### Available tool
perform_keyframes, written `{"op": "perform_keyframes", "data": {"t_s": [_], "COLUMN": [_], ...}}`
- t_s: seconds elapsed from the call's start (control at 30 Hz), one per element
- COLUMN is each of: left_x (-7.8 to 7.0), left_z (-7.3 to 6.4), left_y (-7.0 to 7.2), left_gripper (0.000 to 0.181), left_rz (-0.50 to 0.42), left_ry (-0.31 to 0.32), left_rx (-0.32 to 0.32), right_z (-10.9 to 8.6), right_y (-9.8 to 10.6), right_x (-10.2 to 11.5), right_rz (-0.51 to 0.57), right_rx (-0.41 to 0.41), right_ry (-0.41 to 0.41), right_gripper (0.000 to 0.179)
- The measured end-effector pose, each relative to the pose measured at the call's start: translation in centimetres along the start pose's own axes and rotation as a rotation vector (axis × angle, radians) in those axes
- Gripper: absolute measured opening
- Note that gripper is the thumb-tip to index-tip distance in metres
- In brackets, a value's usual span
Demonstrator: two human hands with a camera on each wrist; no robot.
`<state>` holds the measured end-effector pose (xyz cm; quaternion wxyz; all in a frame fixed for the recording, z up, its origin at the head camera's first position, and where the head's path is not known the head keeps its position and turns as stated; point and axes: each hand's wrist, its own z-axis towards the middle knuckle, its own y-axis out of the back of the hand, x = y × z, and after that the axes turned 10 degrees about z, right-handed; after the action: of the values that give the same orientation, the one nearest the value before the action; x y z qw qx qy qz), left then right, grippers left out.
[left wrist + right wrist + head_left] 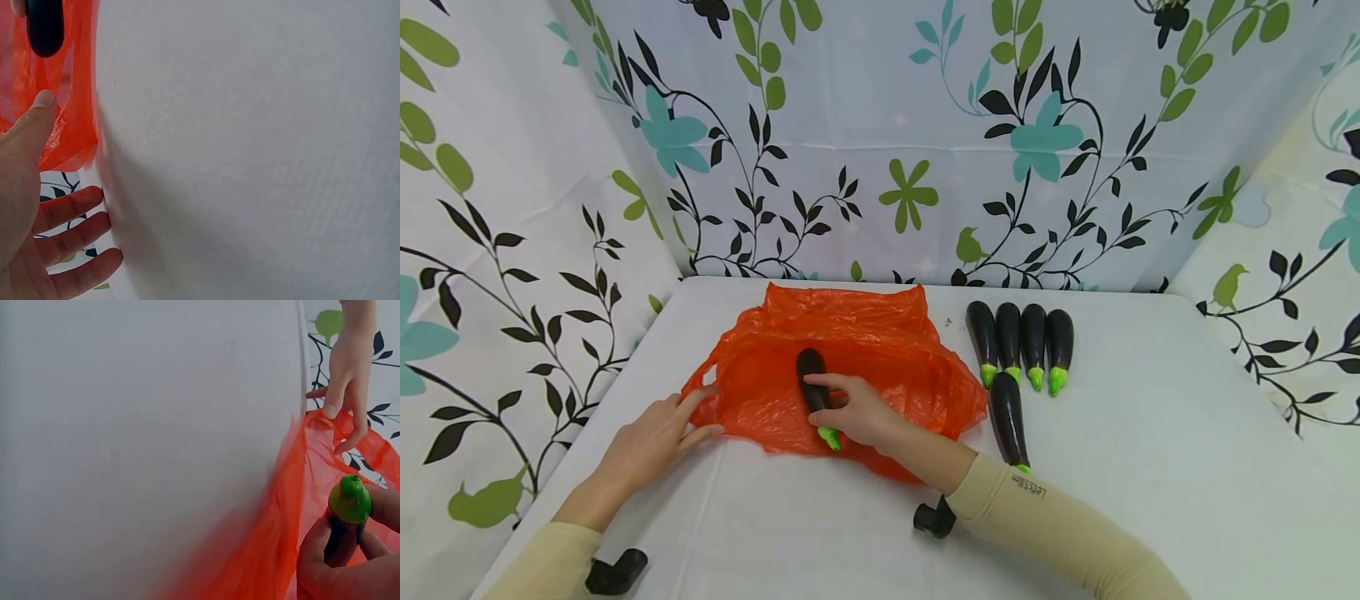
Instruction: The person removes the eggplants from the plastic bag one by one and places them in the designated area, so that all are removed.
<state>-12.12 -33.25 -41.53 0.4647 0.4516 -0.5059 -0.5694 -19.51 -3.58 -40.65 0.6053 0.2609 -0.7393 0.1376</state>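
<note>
An orange-red plastic bag (880, 383) lies spread on the white table, its mouth toward the person. My right hand (857, 408) pinches a dark toy-like eggplant (811, 371) with a bright green stem end, held over the bag's opening. In the right wrist view, thumb and fingers close around the eggplant (350, 503) just below its green cap. At the bag's left side, my left hand (651, 433) touches the handle edge with thumb and forefinger extended and apart. The left wrist view has its other fingers (75, 234) spread loosely beside the bag (75, 125).
Several more eggplants (1033, 342) stand in a row right of the bag, with a single eggplant (1009, 421) lying in front of them. Black fittings (617, 572) sit near each forearm. A leaf-patterned curtain (850, 142) hangs behind and beside the table (1150, 417).
</note>
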Motion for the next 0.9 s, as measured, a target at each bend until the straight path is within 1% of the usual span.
{"op": "perform_keyframes", "data": {"t_s": [0.17, 0.3, 0.43, 0.57, 0.73, 0.9], "left_x": [0.1, 0.1, 0.0, 0.1, 0.2, 0.2], "left_z": [0.0, 0.0, 0.1, 0.1, 0.1, 0.1], "left_y": [0.0, 0.0, 0.0, 0.0, -0.1, -0.1], "left_gripper": [0.060, 0.060, 0.060, 0.059, 0.059, 0.059], "left_rz": [0.001, 0.002, 0.000, 0.004, 0.006, 0.006], "left_ry": [0.007, 0.004, -0.001, -0.006, -0.007, -0.007], "left_rx": [0.012, 0.008, 0.002, -0.009, -0.002, -0.002], "right_z": [-2.2, -4.2, -6.1, -8.0, -10.2, -11.7], "right_y": [1.8, 3.2, 4.4, 5.5, 6.9, 8.6], "right_x": [-0.1, -0.2, -0.3, -0.2, 0.5, 1.0], "right_rz": [-0.033, -0.071, -0.079, -0.055, -0.021, -0.012], "right_rx": [0.011, 0.007, 0.009, 0.004, -0.037, -0.093], "right_ry": [-0.009, -0.003, 0.021, 0.034, 0.056, 0.089], "right_gripper": [0.052, 0.052, 0.052, 0.051, 0.052, 0.053]}}
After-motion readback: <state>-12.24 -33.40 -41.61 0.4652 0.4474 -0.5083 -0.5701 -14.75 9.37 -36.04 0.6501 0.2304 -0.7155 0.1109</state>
